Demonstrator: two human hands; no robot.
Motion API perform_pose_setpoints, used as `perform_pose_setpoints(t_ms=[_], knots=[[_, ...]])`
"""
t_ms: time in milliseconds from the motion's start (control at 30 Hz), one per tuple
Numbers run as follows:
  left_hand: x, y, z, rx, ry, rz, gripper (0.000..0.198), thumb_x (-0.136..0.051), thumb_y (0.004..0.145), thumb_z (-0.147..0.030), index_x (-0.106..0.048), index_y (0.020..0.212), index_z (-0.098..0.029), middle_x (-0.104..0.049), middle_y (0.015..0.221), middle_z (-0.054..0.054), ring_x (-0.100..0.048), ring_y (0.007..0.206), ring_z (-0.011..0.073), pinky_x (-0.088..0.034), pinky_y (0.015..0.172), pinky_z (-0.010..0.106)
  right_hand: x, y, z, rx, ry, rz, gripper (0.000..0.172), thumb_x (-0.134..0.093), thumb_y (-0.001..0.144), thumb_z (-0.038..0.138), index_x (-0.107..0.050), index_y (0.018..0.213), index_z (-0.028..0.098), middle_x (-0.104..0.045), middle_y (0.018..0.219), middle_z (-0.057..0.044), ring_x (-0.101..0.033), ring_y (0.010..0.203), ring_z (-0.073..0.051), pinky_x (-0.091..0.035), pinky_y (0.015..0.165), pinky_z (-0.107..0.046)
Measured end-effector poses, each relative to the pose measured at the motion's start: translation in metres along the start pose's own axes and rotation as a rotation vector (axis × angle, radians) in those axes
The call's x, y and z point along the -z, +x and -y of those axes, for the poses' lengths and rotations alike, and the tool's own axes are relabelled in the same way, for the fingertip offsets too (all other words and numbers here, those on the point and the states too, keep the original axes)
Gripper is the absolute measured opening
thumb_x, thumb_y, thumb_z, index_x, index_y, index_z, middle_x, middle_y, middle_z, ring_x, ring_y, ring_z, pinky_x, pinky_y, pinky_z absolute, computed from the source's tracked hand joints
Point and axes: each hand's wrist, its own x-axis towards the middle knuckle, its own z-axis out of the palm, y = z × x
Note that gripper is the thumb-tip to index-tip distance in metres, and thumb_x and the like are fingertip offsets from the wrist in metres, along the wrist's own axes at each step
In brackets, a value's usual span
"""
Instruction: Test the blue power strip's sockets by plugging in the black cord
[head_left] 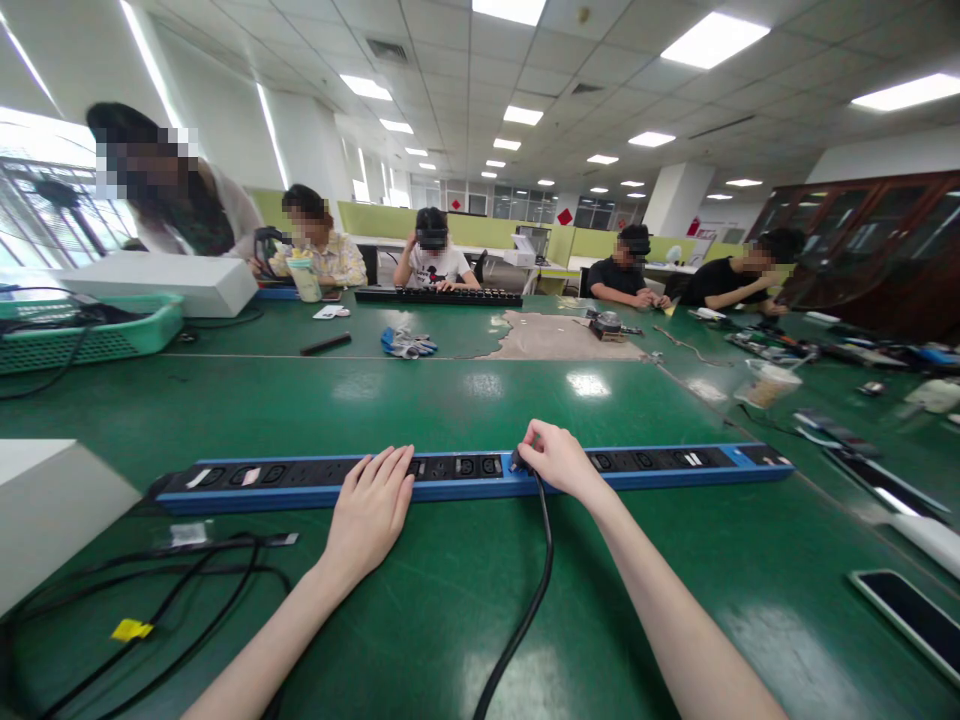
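Note:
A long blue power strip [457, 491] with black sockets lies across the green table in front of me. My left hand [375, 505] rests flat on its left-middle part, fingers stretched out over the sockets. Right of the strip's middle, my right hand [557, 455] pinches a black power plug [517, 461] at a socket. My fingers partly hide the plug, so I cannot tell how deep it sits. From it a black cable [545, 560] runs down over the table towards me.
Coiled black cables [217, 570] with a yellow tag lie at left, beside a white box [52, 510]. A green basket [142, 335] stands behind them. Work gloves [407, 343] lie farther back. A phone [911, 615] and a plastic cup [769, 383] are at right. Several people sit or stand beyond.

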Motion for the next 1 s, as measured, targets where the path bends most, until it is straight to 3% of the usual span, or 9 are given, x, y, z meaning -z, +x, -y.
perform_pose_setpoints(t_ms=[367, 600, 833, 1000], knots=[[0.0, 0.0, -0.001, 0.007, -0.007, 0.004, 0.053, -0.038, 0.104, -0.034, -0.044, 0.156, -0.024, -0.055, 0.152, 0.008, -0.05, 0.141, 0.0284, -0.03, 0.121, 0.052, -0.016, -0.015, 0.032, 0.029, -0.333, -0.036, 0.013, -0.053, 0.098, 0.031, -0.061, 0.104, 0.024, -0.071, 0.085, -0.005, -0.067, 0.081, -0.022, -0.034, 0.069, -0.028], [0.0, -0.001, 0.0, 0.009, -0.005, 0.013, 0.053, -0.039, 0.104, -0.035, -0.045, 0.155, -0.024, -0.055, 0.152, 0.008, -0.049, 0.142, 0.0285, -0.03, 0.121, 0.051, -0.015, -0.022, 0.038, 0.038, -0.399, -0.001, 0.018, -0.046, 0.101, 0.029, -0.058, 0.112, 0.022, -0.071, 0.09, -0.009, -0.069, 0.083, -0.025, -0.038, 0.07, -0.03], [-0.002, -0.001, 0.0, 0.005, -0.012, -0.008, 0.053, -0.039, 0.104, -0.035, -0.045, 0.156, -0.024, -0.058, 0.15, 0.009, -0.05, 0.141, 0.029, -0.03, 0.122, 0.052, -0.009, -0.01, 0.037, 0.074, -0.39, 0.068, 0.016, -0.05, 0.097, 0.028, -0.06, 0.108, 0.022, -0.072, 0.094, -0.01, -0.069, 0.087, -0.025, -0.04, 0.072, -0.03], [-0.001, 0.0, 0.0, 0.002, -0.009, 0.001, 0.053, -0.039, 0.104, -0.035, -0.046, 0.155, -0.023, -0.057, 0.15, 0.009, -0.05, 0.141, 0.0291, -0.03, 0.121, 0.051, -0.013, -0.015, 0.039, 0.069, -0.42, 0.015, 0.018, -0.045, 0.1, 0.027, -0.057, 0.112, 0.022, -0.072, 0.091, -0.009, -0.069, 0.084, -0.024, -0.039, 0.069, -0.03]])
